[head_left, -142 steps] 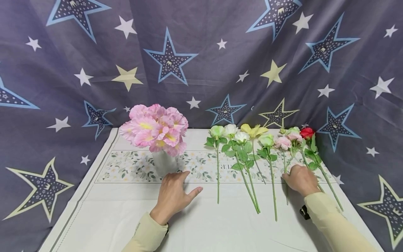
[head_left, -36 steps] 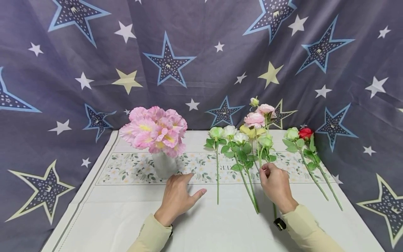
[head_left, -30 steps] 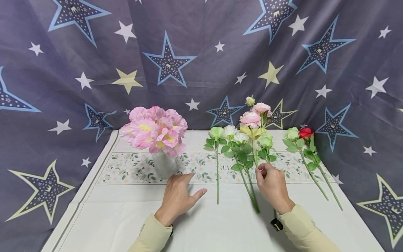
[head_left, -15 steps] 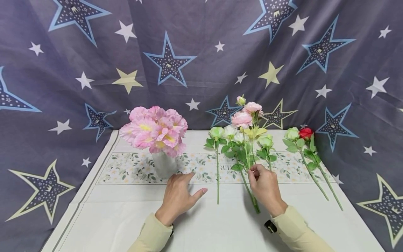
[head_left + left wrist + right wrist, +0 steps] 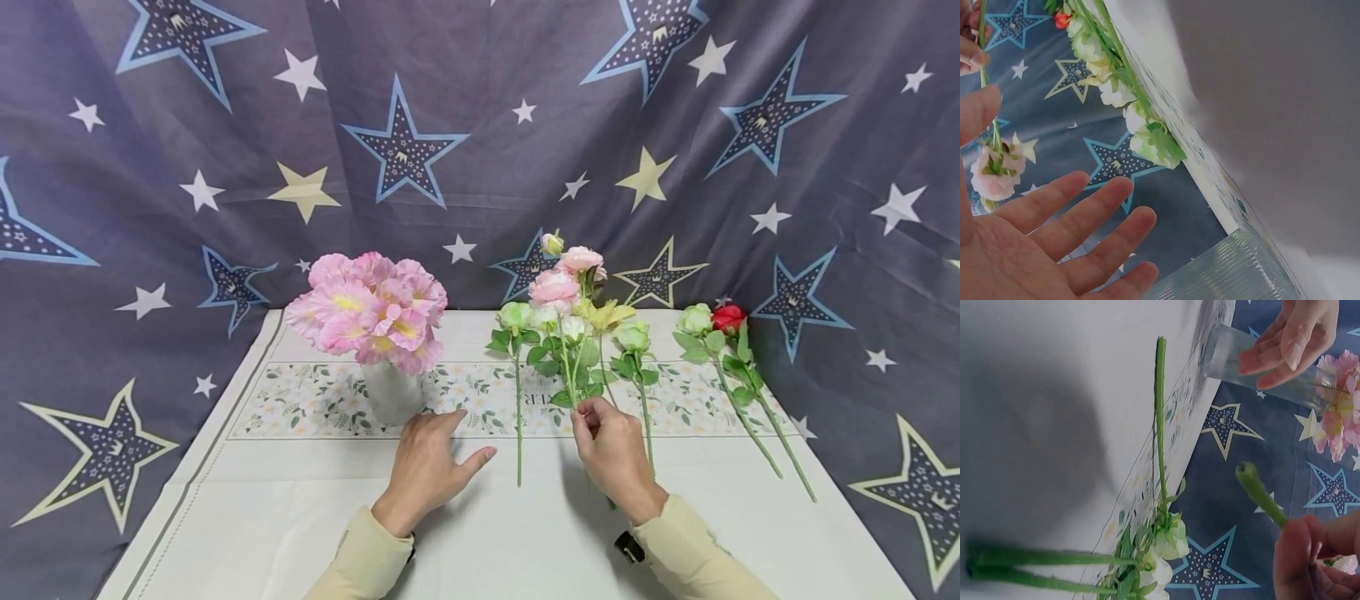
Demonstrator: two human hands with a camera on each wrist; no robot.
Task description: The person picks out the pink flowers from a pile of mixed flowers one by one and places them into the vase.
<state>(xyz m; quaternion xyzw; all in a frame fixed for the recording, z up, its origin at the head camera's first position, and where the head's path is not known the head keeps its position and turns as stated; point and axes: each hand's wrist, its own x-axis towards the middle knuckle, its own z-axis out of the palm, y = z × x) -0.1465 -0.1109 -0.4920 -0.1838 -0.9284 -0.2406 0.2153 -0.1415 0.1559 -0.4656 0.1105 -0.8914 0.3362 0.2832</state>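
Between its thumb and fingers my right hand (image 5: 618, 454) pinches the green stem of a pink flower (image 5: 555, 290), a spray with two full blooms and a bud. The spray is upright, its blooms above the white roses (image 5: 576, 327). In the right wrist view the cut stem end (image 5: 1254, 481) juts out below the fingertips. My left hand (image 5: 431, 467) has its fingers spread and holds nothing, close beside a ribbed clear vase (image 5: 392, 398). Large pink-and-yellow flowers (image 5: 375, 308) fill the vase, which stands on the left of the printed floral band.
On the white tablecloth (image 5: 300, 517) lie a pale green rose (image 5: 516, 315), a yellow flower (image 5: 604, 315) and another green rose (image 5: 633, 335). Farther right are a green rose (image 5: 695, 319) and a red rose (image 5: 728, 317). A star-patterned curtain (image 5: 480, 150) hangs behind and at both sides.
My right hand took up the pink flower from among the stems on the right, stood it upright and carried it left, past the yellow flower. My left hand has barely moved.
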